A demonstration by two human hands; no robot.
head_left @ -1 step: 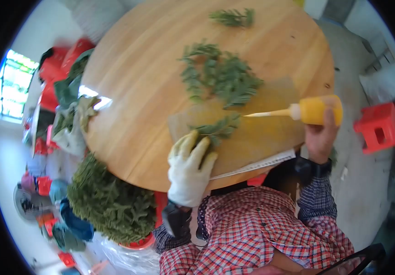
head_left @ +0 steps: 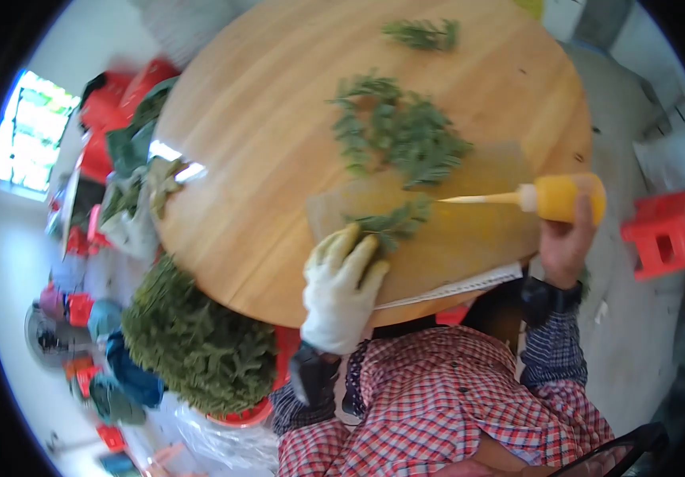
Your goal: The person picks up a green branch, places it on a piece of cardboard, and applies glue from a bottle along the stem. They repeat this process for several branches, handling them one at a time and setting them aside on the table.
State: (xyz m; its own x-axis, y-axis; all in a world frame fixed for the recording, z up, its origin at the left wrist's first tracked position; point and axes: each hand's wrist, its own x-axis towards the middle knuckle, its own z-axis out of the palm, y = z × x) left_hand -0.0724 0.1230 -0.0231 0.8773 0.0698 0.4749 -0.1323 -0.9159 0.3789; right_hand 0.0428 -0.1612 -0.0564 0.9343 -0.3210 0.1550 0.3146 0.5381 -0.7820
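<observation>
The green sprig (head_left: pixel 396 226) lies on the tan board (head_left: pixel 461 242), long axis left to right; the gloved left hand (head_left: pixel 341 294) is nearer, fingers slightly spread at its left end, any pinch unclear; the right hand (head_left: pixel 565 250) clamps the yellow bottle (head_left: pixel 557 196), nozzle (head_left: pixel 481 198) pointing at its right end.

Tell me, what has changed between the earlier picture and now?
The camera view has shifted slightly, so the round table and the things on it appear a little further right. Relative to the table, nothing visibly moved, and nothing was taken hold of or let go. The gloved left hand stays at the green sprig; the right hand still holds the yellow bottle.
</observation>
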